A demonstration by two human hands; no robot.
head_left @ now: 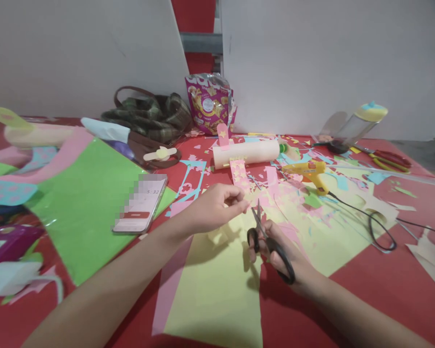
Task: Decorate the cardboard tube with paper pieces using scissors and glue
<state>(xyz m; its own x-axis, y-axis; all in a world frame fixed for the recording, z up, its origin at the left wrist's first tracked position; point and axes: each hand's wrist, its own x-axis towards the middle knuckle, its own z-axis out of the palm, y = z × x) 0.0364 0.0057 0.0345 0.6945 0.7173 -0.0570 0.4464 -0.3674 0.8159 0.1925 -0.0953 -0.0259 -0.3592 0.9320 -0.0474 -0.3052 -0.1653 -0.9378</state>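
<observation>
My right hand (281,246) is wrapped round the black handles of a pair of scissors (258,223), whose blades point away from me and are slightly parted. My left hand (221,208) is just left of the blade tips, its thumb and fingers pinched together; whatever they hold is too small to make out. Below both hands lies a yellow paper sheet (217,290) over a pink sheet (168,290). Beyond them a cream tube (250,153) rests on its side, with a pink starred strip (240,175) at its front.
A phone (141,205) lies on a green sheet (79,203) at the left. Paper scraps and a yellow glue gun (311,173) with its cord are at the right. Behind stand a purple snack bag (208,104) and a clear bottle (358,125); a plaid bag (148,113) sits back left.
</observation>
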